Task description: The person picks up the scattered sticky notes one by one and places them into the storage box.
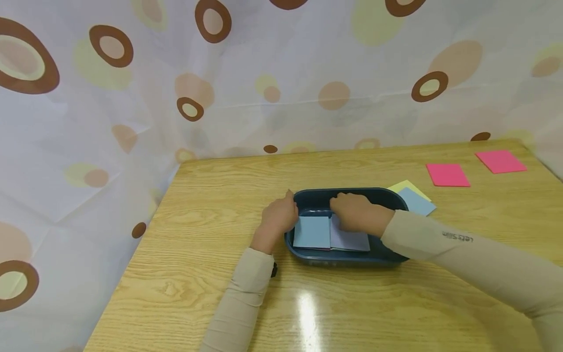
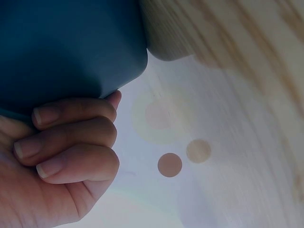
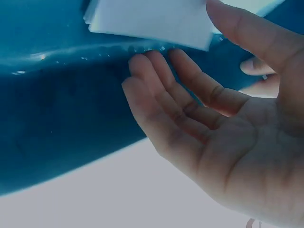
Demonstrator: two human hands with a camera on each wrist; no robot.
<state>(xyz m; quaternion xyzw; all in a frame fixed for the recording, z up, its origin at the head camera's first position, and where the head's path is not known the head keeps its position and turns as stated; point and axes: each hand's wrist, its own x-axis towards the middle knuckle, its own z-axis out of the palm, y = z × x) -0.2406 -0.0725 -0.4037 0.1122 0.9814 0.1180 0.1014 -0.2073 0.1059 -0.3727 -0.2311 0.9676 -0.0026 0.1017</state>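
A dark blue oval plastic basin (image 1: 347,260) stands on the table. My left hand (image 1: 279,215) grips its left end, and in the left wrist view curled fingers (image 2: 71,137) lie against the basin's wall. Inside the basin, a light blue sticky note pad (image 1: 311,232) lies beside a lavender sticky note pad (image 1: 350,240). My right hand (image 1: 360,213) reaches into the basin over the lavender pad. In the right wrist view its fingers are loosely bent near a pale pad's edge (image 3: 152,21), with the thumb apart from them; whether the thumb touches the pad is unclear.
Behind the basin's right end lie a yellow sheet (image 1: 401,185) and a light blue one (image 1: 417,201), overlapping. Two pink sticky note pads, one nearer (image 1: 447,175) and one farther right (image 1: 501,161), lie on the wooden table (image 1: 211,220). A patterned curtain (image 1: 290,63) hangs behind.
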